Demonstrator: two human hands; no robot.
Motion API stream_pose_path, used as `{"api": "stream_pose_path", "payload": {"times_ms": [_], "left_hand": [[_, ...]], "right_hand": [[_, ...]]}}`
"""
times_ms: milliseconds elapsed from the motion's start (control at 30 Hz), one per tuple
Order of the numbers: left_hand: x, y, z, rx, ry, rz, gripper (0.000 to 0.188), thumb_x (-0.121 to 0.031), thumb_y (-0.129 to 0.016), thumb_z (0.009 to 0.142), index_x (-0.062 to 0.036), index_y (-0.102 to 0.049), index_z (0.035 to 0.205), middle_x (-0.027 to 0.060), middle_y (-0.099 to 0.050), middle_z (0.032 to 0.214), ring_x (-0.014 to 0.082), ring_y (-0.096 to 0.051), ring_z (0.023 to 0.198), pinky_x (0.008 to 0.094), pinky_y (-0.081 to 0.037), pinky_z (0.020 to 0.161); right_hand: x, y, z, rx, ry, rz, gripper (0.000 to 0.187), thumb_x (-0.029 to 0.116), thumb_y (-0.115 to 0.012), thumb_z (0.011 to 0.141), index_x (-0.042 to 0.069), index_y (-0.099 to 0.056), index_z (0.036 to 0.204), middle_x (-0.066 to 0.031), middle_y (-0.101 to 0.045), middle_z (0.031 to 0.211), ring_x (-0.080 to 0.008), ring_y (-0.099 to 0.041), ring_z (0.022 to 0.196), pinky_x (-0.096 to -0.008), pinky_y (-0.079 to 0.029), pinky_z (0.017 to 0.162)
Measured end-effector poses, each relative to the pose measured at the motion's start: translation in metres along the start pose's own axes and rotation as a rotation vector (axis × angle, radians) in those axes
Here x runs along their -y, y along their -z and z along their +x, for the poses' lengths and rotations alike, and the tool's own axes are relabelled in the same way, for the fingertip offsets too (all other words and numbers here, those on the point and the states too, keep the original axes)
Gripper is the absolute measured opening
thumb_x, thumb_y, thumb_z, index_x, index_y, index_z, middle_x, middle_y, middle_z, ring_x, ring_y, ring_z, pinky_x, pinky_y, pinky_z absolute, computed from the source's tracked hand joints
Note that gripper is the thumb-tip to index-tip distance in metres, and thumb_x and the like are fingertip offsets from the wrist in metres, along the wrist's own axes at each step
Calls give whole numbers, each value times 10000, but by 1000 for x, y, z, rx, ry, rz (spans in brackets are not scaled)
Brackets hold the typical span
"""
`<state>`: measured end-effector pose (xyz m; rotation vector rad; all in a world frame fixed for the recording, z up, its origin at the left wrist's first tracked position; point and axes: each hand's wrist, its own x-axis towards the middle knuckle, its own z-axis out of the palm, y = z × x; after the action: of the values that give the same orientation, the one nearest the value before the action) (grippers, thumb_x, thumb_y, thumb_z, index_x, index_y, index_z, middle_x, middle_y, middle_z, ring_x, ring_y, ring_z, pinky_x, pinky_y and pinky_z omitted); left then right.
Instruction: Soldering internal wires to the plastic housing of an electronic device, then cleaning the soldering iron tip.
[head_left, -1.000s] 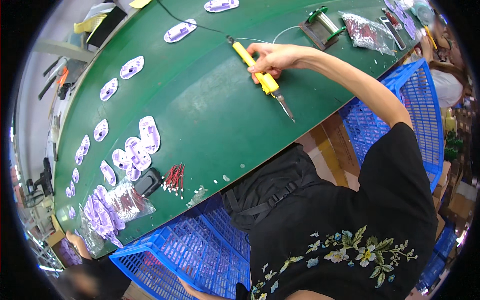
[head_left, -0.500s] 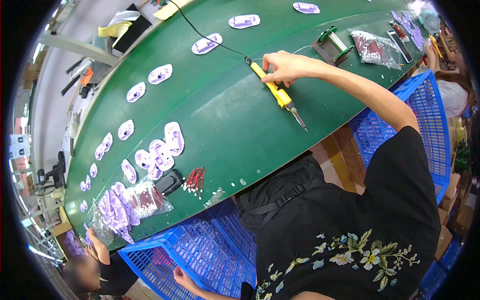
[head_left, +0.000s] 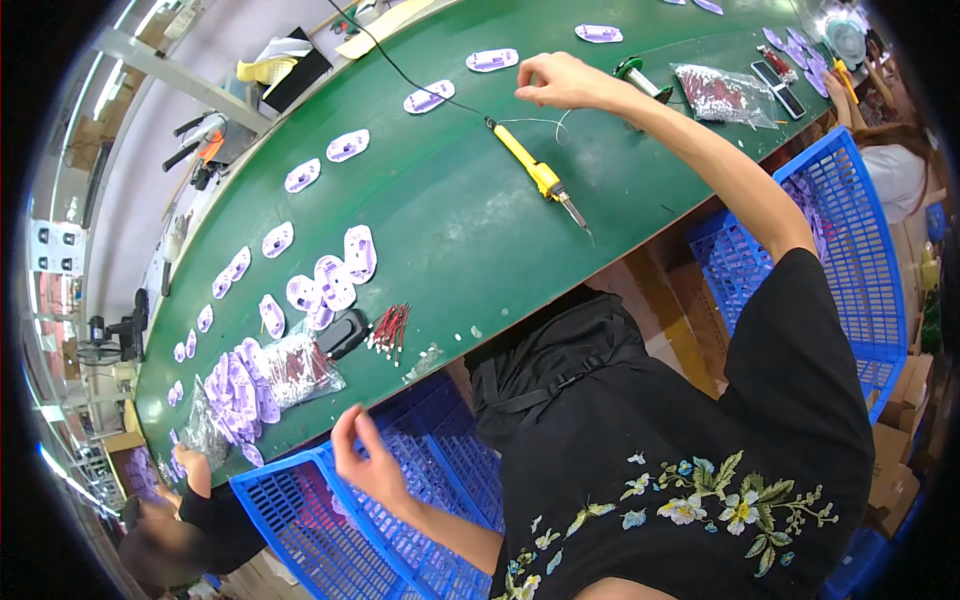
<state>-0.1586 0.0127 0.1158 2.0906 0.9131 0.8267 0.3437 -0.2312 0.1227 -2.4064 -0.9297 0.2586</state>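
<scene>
A yellow soldering iron (head_left: 528, 163) lies on the green table, its metal tip pointing toward the table's near edge. My right hand (head_left: 560, 82) is above the table beyond the iron, apart from it. Its fingers are curled in and nothing shows in them. Just left of that hand is a light purple plastic shell (head_left: 492, 60), one of a curved row. A thin solder wire (head_left: 562, 128) loops between the iron's rear and the spool (head_left: 640, 78), which my forearm partly covers. My left hand (head_left: 370, 462) is raised over a blue crate (head_left: 325, 468), empty, with fingers bent and apart.
Purple shells (head_left: 335, 282) are grouped left of centre, near red wires (head_left: 390, 328) and a black device (head_left: 343, 333). A heap of shells (head_left: 238, 395) lies beside a clear bag (head_left: 300, 370). Another blue crate (head_left: 845, 240) stands at right. Co-workers sit at both ends.
My right hand has let go of the soldering iron and moved up and away from it. My left hand has risen from the crate's rim. The view has shifted slightly.
</scene>
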Motion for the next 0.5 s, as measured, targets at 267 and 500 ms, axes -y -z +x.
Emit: {"api": "stream_pose_path", "payload": {"times_ms": [267,500], "left_hand": [[-130,-179,108,528,-546,-177,201,-7,-720,895,-42,-725,1093,122,-713,1102,207,-686,859,309,-535,732],[-202,-373,161,1041,-1199,264,448,-284,-734,897,-114,-596,1288,141,-655,1232,358,-675,1016,463,-564,803]], "right_hand": [[-80,12,-42,117,167,-463,379,10,-598,729,111,-724,1072,-118,-709,1086,-363,-616,1058,-462,-515,918],[-84,-20,-30,27,376,-667,198,123,-709,806,130,-685,1002,-30,-629,971,-247,-573,1014,-386,-474,875]]}}
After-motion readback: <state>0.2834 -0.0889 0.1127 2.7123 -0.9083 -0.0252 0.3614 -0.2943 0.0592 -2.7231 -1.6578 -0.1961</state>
